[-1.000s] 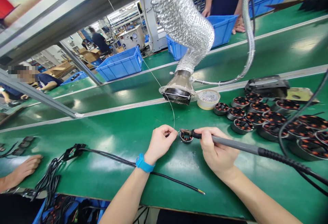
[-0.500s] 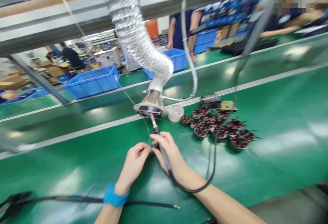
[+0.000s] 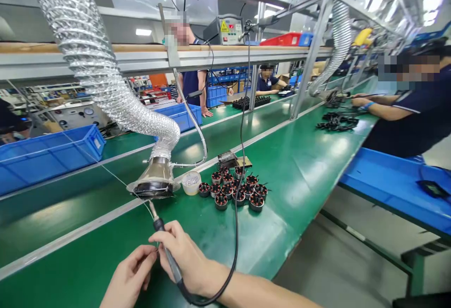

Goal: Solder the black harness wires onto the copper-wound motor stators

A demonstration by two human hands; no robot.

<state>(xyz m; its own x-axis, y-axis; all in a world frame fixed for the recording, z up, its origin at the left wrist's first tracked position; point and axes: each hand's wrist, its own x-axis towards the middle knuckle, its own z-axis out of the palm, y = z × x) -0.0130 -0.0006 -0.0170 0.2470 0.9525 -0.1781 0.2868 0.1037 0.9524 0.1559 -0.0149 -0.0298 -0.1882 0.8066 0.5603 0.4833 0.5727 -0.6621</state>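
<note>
At the desk's near edge, your left hand (image 3: 130, 275) has its fingertips pinched together; what's between them is too small to tell. Above, the fume hood (image 3: 153, 181) hangs by the far rail. Your right hand (image 3: 185, 258) is clamped around the soldering iron (image 3: 171, 262), tip just below the hood. Next, a round tub (image 3: 191, 183); overhead, a control box (image 3: 225, 30) shows a yellow warning triangle, its lettering unreadable. Then clustered motor parts (image 3: 237, 189), with open green desk (image 3: 278, 228) running to its right edge.
</note>
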